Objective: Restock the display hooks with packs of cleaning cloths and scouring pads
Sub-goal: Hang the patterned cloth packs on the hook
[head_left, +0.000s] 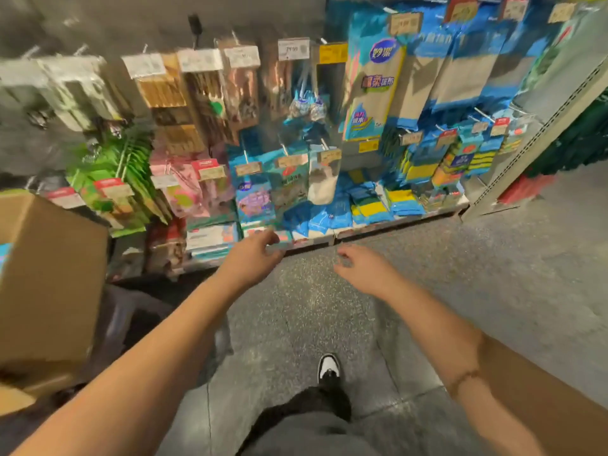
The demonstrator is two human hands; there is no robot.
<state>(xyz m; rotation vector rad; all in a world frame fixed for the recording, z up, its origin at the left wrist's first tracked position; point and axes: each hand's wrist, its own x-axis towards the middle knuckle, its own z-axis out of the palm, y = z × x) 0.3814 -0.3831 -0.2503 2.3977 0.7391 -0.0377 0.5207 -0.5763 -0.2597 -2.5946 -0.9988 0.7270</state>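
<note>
Between picks, by my reading: both hands empty, left hand (255,255) and right hand (357,268) with fingers loosely apart, reaching toward blue cloth packs (324,215) on the bottom shelf (394,222); next needs a firm grasp, then threading onto a hook.

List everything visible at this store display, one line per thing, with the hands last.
Tall blue-and-beige cleaning cloth packs: several, hanging upper right.
Blue-and-yellow scouring pad packs: many, on lower right hooks.
Blue packs: several, lying on the bottom shelf.
Green packs: many, hanging lower left.
Brown cardboard box: one, far left.
Grey speckled floor: below the display.
Black-and-white shoe: one, bottom centre.
Left hand: empty, fingers loosely curled, near the shelf edge.
Right hand: empty, relaxed, over the floor.
</note>
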